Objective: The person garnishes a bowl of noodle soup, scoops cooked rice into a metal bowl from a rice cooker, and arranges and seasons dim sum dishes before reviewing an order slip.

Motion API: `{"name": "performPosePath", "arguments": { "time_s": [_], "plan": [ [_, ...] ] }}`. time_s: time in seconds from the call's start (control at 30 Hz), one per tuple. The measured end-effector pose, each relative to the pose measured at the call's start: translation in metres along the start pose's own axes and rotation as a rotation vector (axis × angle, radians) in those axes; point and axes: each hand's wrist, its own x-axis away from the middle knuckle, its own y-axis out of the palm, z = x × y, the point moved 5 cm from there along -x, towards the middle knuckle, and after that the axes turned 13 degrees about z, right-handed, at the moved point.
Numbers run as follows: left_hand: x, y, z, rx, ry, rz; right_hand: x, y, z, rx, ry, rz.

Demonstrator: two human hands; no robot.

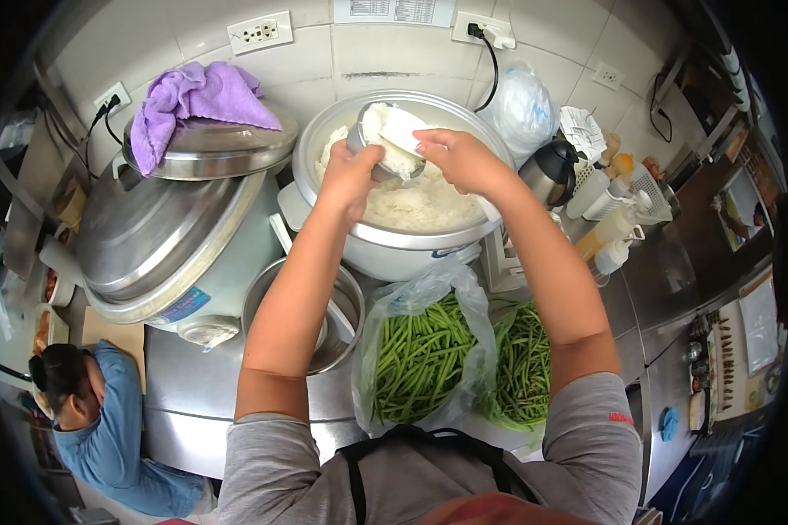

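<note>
Left hand is gripping one metal bowl holding rice, while my right hand is pinching one white paddle. Bowl is lying left of that right hand, the paddle slanting leftward and away from me. One open cooker is sitting beneath; two bags of green beans (contents plainly visible) are standing nearer me.

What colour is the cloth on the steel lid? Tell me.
The cloth is purple; it shows best in the head view.
</note>
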Motion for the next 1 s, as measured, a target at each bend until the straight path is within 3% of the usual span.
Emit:
{"name": "performPosePath", "arguments": {
  "time_s": [0.03, 0.17, 0.23, 0.3, 0.4, 0.5, 0.6, 0.7, 0.87, 1.0],
  "plan": [
    [0.001, 0.001, 0.001, 0.042, -0.056, -0.012, 0.003, 0.000, 0.000, -0.081, 0.155, -0.082],
    [0.001, -0.012, 0.005, 0.166, -0.113, 0.037, -0.002, -0.024, 0.024, -0.692, 0.321, -0.162],
    [0.000, -0.021, 0.010, 0.204, -0.085, 0.057, -0.014, -0.036, 0.040, -0.061, 0.068, 0.144],
    [0.000, -0.024, 0.019, 0.127, -0.053, 0.057, -0.009, -0.043, 0.036, 0.656, -0.035, 0.316],
    [-0.002, -0.021, 0.023, 0.065, -0.074, 0.060, 0.002, -0.023, -0.004, 0.677, -0.347, 0.432],
    [-0.008, -0.018, 0.015, 0.048, -0.131, 0.052, 0.011, -0.006, -0.044, 0.572, -0.526, 0.340],
    [-0.008, -0.018, 0.014, 0.069, -0.166, 0.066, 0.004, 0.002, -0.046, 0.768, -0.425, 0.165],
    [-0.012, -0.029, 0.018, 0.106, -0.136, 0.095, -0.022, -0.014, -0.020, 0.777, -0.106, 0.239],
    [-0.018, -0.040, 0.023, 0.232, 0.205, 0.177, -0.034, 0.038, 0.013, 0.845, -0.222, 0.038],
    [-0.022, -0.046, 0.015, 0.253, 0.329, 0.316, -0.035, 0.082, 0.007, 0.889, -0.327, -0.105]
  ]
}}
